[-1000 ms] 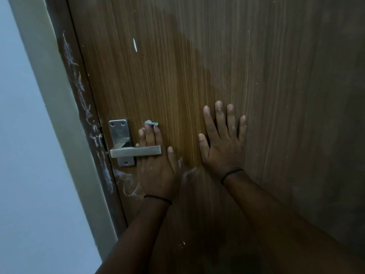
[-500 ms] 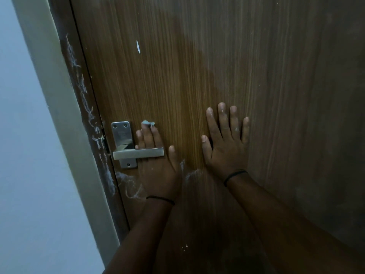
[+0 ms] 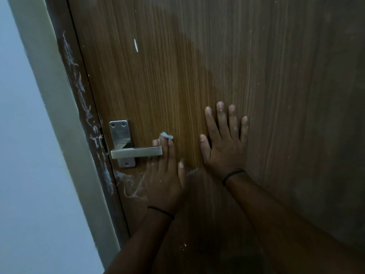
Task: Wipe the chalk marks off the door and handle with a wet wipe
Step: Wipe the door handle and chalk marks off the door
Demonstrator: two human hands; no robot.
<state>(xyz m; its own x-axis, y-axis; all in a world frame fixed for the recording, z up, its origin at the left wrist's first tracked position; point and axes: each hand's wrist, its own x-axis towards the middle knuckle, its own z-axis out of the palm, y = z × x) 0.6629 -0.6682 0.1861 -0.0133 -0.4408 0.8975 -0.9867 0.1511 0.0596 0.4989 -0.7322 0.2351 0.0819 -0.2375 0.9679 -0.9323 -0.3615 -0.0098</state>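
Observation:
The brown wooden door (image 3: 197, 76) fills the view. Its steel lever handle (image 3: 136, 152) sits at the left edge. My left hand (image 3: 165, 180) lies flat on the door with straight fingers reaching up past the lever's free end. It presses a small pale-blue wet wipe (image 3: 166, 135) that peeks out at the fingertips. My right hand (image 3: 224, 143) rests flat on the door to the right, fingers spread, holding nothing. White chalk scribbles (image 3: 132, 186) show below the handle beside my left hand. A faint chalk smear (image 3: 194, 171) lies between the hands.
More chalk scratches (image 3: 88, 115) run down the dark door-frame edge left of the handle. A small white mark (image 3: 135, 45) sits higher on the door. A pale wall (image 3: 29, 155) borders the frame on the left. The door's right part looks dull and hazy.
My left hand with the wipe has slid a little to the right, from behind the lever toward its free end. My right hand stays flat in place.

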